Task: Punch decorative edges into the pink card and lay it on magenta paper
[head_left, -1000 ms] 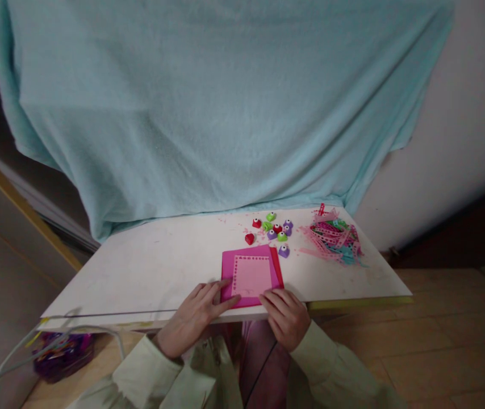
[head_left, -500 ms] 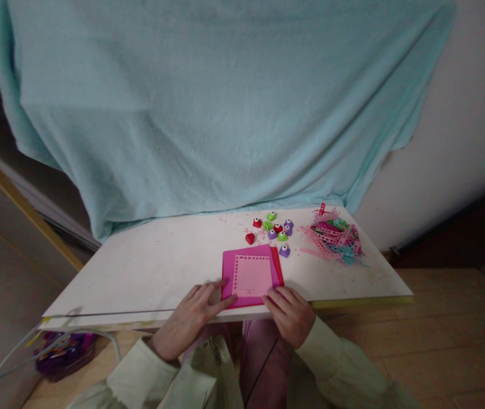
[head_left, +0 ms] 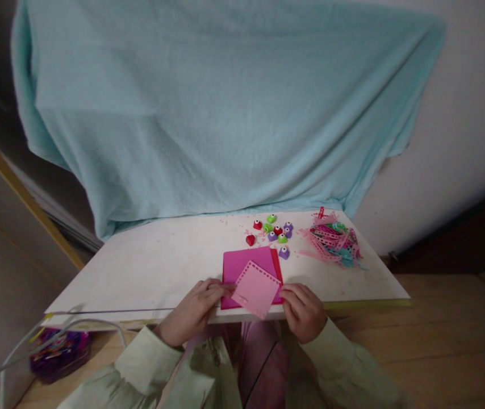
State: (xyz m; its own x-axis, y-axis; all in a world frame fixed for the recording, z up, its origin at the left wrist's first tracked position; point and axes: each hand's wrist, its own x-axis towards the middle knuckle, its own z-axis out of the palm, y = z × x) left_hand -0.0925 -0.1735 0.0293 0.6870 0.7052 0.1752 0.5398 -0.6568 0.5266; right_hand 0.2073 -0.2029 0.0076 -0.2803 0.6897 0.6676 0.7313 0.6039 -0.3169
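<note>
A light pink paper square (head_left: 257,289) with punched holes along two edges is turned cornerwise over a stack of magenta sheets (head_left: 238,262). A red sheet (head_left: 275,262) peeks out at the stack's right side. My left hand (head_left: 197,307) pinches the pink paper's left corner between thumb and fingers. At the opposite corner, my right hand (head_left: 304,311) has its fingertips closed on the paper. Just beyond the stack lie several small craft punches, among them a purple punch (head_left: 284,252) and a red punch (head_left: 250,240).
A heap of punched paper strips (head_left: 334,241) lies at the table's right. Pink scraps are scattered around the punches. A cable (head_left: 115,311) runs along the front left edge of the white table (head_left: 149,261). Behind hangs a light blue cloth (head_left: 225,125); a purple bag (head_left: 59,355) is on the floor.
The pink paper has rotated from lying square on the stack to a diamond position, its near corner now over the table edge. My right hand has shifted slightly right.
</note>
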